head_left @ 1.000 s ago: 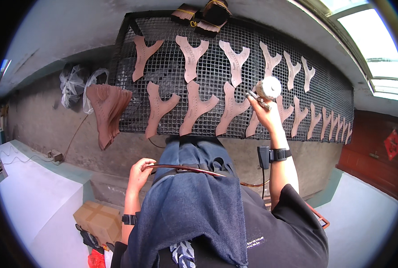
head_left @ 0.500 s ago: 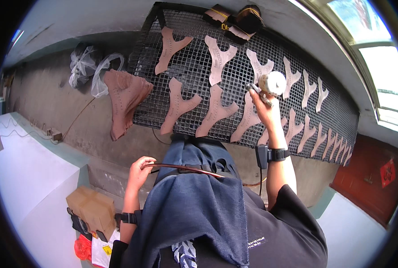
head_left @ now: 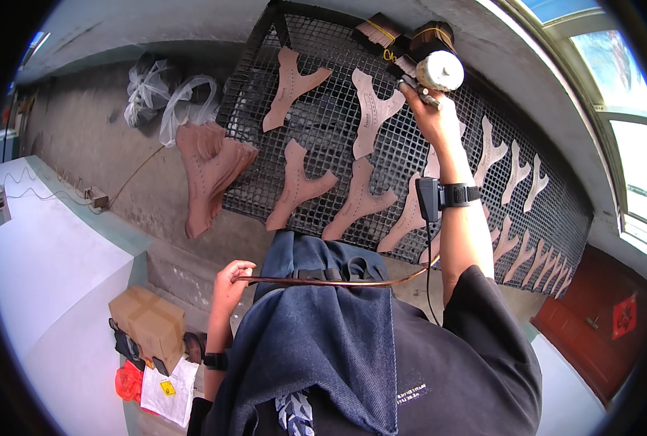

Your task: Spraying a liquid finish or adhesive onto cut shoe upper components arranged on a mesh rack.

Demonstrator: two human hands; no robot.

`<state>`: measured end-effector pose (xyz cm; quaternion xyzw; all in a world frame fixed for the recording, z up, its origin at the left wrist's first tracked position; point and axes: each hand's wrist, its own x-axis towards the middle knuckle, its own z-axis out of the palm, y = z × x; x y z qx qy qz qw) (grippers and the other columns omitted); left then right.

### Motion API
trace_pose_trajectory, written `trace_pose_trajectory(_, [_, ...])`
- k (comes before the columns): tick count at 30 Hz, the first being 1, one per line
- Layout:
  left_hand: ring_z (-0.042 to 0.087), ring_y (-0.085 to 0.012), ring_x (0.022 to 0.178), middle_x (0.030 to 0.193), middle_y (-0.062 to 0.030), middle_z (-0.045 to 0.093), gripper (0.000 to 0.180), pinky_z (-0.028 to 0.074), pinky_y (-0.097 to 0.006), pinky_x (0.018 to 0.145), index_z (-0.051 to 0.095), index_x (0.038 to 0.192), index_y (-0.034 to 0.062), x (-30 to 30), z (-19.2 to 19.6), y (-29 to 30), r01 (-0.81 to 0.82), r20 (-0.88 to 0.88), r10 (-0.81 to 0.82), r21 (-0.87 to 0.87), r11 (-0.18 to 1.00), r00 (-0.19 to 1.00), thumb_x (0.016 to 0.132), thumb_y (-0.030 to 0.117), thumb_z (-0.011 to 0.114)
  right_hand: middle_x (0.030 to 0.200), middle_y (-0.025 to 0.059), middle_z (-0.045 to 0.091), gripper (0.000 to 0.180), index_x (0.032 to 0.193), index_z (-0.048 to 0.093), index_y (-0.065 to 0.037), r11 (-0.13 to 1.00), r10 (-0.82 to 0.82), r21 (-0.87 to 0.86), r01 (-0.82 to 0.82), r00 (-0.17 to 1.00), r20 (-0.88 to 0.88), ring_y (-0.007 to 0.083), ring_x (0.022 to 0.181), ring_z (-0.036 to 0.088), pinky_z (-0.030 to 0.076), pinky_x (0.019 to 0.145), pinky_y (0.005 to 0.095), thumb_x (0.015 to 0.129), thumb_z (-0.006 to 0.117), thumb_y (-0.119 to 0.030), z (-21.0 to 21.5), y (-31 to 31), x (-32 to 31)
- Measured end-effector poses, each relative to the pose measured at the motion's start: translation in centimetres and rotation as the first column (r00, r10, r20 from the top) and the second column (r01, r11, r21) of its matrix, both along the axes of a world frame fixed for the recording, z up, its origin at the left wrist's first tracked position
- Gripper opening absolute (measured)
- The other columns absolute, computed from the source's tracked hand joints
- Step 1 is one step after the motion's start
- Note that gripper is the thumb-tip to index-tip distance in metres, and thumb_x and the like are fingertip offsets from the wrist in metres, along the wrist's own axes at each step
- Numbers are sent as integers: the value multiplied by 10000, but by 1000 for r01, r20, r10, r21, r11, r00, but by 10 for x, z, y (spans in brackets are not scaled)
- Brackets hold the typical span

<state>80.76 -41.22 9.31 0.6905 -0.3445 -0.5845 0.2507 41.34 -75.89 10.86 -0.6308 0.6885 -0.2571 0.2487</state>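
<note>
My right hand (head_left: 436, 120) is wrapped round a spray gun (head_left: 420, 91) with a round white cup (head_left: 440, 71), held above the far part of a black mesh rack (head_left: 410, 156). Y-shaped pinkish-brown leather-like pieces with rows of small holes lie in two rows on the mesh; the arm hides some. Closest to the gun is a far-row piece (head_left: 370, 116). At waist height, my left hand (head_left: 230, 285) is closed on a thin brown hose (head_left: 330, 282) that runs across my front to the right.
A thick fanned stack of similar pieces (head_left: 211, 174) sits at the rack's left end. Banded dark bundles (head_left: 431, 38) lie at its far edge, against the wall. Plastic bags (head_left: 149, 91) are on the floor at left. A cardboard box (head_left: 147, 325) stands at lower left.
My right hand has moved the spray gun farther away, toward the banded bundles. The view has shifted a little, and the hose lies flatter across my front. My left hand still grips it.
</note>
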Motion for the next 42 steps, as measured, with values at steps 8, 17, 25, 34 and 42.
trace_pose_trajectory(8, [460,-14,629,689,60,542,143,360,-194,570,676,1072,23,-8,1,-8,-30,-3,30,-14,999,1000,965,104,628,873,197,723,410,1045,726,-66,991,83,112,-76,995,-56,356,852,716,557,776,423,918,660,-450,-7,19,-21])
trace_pose_trajectory(17, [457,-17,625,691,62,529,155,355,-196,564,680,1065,24,-14,4,-6,-17,37,16,19,1000,999,968,132,624,792,185,716,364,943,721,-7,999,26,-48,-23,997,77,299,737,722,540,701,372,902,720,-368,-12,-13,-21])
trace_pose_trajectory(25, [448,-23,641,701,56,543,161,348,-205,567,683,1060,33,-21,4,4,-63,50,62,10,998,997,972,152,620,886,177,735,427,1018,740,-58,992,116,-65,-112,991,70,327,849,727,554,777,387,895,685,-463,-18,-54,10])
trace_pose_trajectory(34, [461,-19,658,717,55,554,144,358,-197,581,680,1061,24,-24,3,14,-109,24,109,16,994,994,964,116,625,934,196,729,439,1105,722,-84,950,272,155,-271,962,16,322,906,724,561,808,402,893,684,-467,-13,-11,22])
trace_pose_trajectory(42, [486,-20,669,732,49,583,134,390,-202,597,682,1058,20,-20,-4,3,-72,-16,72,-18,997,997,954,88,633,843,172,722,386,1004,737,-60,901,308,327,-286,951,-16,301,818,728,562,743,384,903,689,-430,8,74,10])
